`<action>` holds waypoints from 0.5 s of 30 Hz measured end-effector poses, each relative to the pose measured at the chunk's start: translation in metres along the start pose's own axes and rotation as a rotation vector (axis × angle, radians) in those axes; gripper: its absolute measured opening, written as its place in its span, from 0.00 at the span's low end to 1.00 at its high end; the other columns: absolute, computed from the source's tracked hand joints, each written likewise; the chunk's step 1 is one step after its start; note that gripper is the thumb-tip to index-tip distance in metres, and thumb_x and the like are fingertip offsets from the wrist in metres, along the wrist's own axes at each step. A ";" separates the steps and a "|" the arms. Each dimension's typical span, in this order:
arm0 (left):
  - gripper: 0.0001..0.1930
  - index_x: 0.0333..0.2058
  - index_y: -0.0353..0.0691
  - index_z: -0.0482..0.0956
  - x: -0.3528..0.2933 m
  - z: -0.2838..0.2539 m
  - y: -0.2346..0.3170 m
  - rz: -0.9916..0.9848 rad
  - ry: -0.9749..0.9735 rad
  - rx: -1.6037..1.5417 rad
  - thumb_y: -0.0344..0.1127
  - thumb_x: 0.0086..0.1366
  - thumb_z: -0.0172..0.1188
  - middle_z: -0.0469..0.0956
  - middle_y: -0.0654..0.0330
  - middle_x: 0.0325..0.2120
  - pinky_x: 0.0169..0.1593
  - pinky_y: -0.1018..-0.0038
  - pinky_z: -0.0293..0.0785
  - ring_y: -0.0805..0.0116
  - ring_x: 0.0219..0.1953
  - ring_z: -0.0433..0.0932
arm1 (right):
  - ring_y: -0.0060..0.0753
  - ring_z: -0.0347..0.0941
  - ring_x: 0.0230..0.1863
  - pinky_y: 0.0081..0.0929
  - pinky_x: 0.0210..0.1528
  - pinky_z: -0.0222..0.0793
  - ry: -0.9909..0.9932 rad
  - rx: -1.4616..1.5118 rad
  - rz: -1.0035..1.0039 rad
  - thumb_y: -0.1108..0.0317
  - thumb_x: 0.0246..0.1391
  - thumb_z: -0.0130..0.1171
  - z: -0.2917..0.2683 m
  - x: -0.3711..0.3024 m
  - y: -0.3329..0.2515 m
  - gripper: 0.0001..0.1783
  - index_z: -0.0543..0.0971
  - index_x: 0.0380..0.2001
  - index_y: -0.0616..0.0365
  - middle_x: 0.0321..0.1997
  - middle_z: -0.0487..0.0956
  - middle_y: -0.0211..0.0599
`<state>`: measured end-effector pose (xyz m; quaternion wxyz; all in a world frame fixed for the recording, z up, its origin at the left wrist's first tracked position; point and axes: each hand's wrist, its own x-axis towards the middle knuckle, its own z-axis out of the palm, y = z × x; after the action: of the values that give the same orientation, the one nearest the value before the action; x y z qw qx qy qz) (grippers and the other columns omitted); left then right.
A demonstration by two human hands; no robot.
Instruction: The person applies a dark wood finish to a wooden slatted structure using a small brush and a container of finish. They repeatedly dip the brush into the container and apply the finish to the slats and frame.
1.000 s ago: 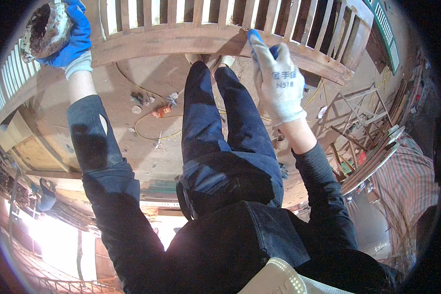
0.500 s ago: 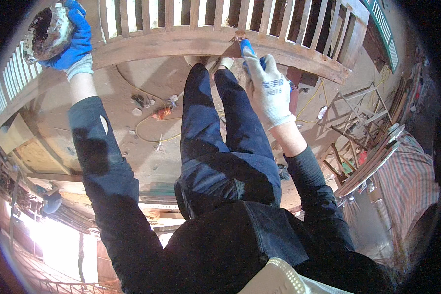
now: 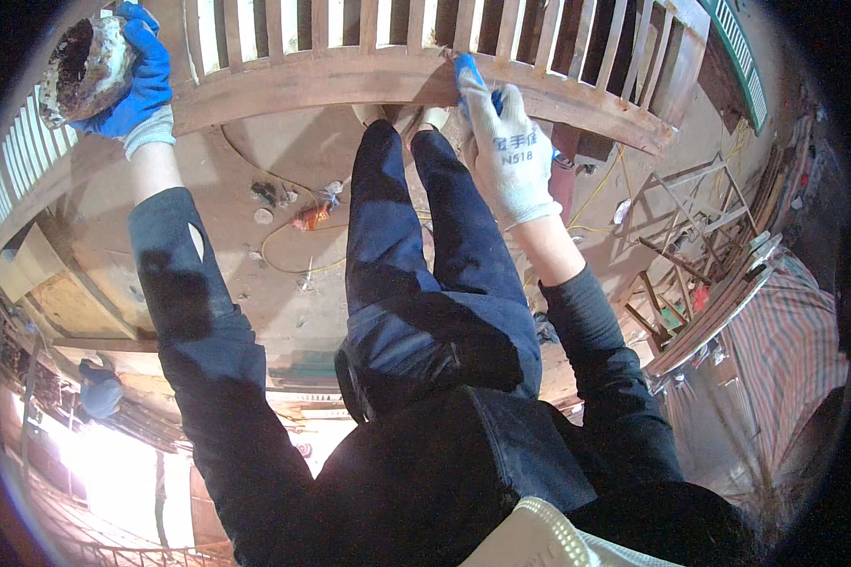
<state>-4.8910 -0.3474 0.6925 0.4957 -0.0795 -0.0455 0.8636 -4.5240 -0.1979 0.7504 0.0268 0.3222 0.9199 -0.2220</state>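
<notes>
My left hand (image 3: 142,85), in a blue-coated glove, grips a crusted, dirt-stained tub (image 3: 85,71) with a dark hollow inside. It holds the tub up at the far left, beside the rail. My right hand (image 3: 509,156), in a white glove with blue coating, reaches to a long wooden slatted frame (image 3: 331,87). Its index finger points along the rail's upper edge, near the foot of a slat, while the other fingers curl in. A small brownish bit shows at the fingertip; whatever the curled fingers hold is hidden.
Behind the rail stand several upright slats. A yellow cord (image 3: 288,267) and an orange-red scrap (image 3: 312,217) lie on the floor near my legs. To the right are a thin wooden frame (image 3: 695,203) and a striped cloth (image 3: 785,321). A green slatted piece (image 3: 739,61) leans at the far right.
My right hand has slid slightly left and away from me along the rail. The left hand and tub have shifted a little left. The view has moved slightly over the slats.
</notes>
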 end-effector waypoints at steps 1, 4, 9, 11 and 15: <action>0.45 0.59 0.33 0.62 0.001 0.000 -0.001 0.013 -0.024 0.022 0.49 0.42 0.65 0.63 0.43 0.54 0.54 0.43 0.69 0.46 0.60 0.61 | 0.48 0.76 0.27 0.40 0.27 0.72 -0.014 -0.036 -0.006 0.69 0.54 0.55 0.004 -0.003 0.000 0.25 0.71 0.57 0.46 0.34 0.71 0.45; 0.45 0.59 0.33 0.62 -0.001 -0.002 0.011 -0.007 0.053 -0.002 0.50 0.43 0.65 0.63 0.42 0.54 0.54 0.43 0.69 0.46 0.60 0.61 | 0.47 0.76 0.26 0.39 0.26 0.73 -0.006 0.045 -0.009 0.68 0.54 0.56 -0.009 0.000 0.003 0.27 0.69 0.59 0.45 0.34 0.72 0.45; 0.46 0.58 0.33 0.62 -0.001 -0.006 0.017 -0.005 0.067 -0.015 0.51 0.41 0.65 0.63 0.43 0.53 0.54 0.43 0.69 0.45 0.60 0.61 | 0.47 0.76 0.26 0.39 0.25 0.72 0.011 -0.018 -0.016 0.67 0.55 0.56 0.002 -0.001 0.004 0.26 0.70 0.58 0.43 0.34 0.72 0.45; 0.47 0.58 0.33 0.62 0.000 -0.007 0.011 -0.008 0.057 -0.015 0.51 0.40 0.65 0.63 0.43 0.53 0.54 0.43 0.69 0.46 0.60 0.61 | 0.49 0.76 0.26 0.39 0.26 0.72 0.006 0.050 0.012 0.67 0.55 0.56 -0.004 -0.005 0.003 0.26 0.70 0.58 0.43 0.32 0.72 0.45; 0.48 0.58 0.33 0.62 -0.003 -0.002 0.012 -0.017 0.079 -0.019 0.52 0.38 0.65 0.64 0.44 0.53 0.52 0.43 0.70 0.47 0.59 0.61 | 0.48 0.75 0.26 0.39 0.27 0.73 0.033 0.062 0.036 0.69 0.54 0.56 -0.013 0.001 0.002 0.25 0.71 0.57 0.45 0.32 0.72 0.44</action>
<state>-4.8995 -0.3561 0.6890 0.5036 -0.1180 -0.0346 0.8551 -4.5222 -0.1902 0.7614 0.0056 0.3432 0.9069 -0.2445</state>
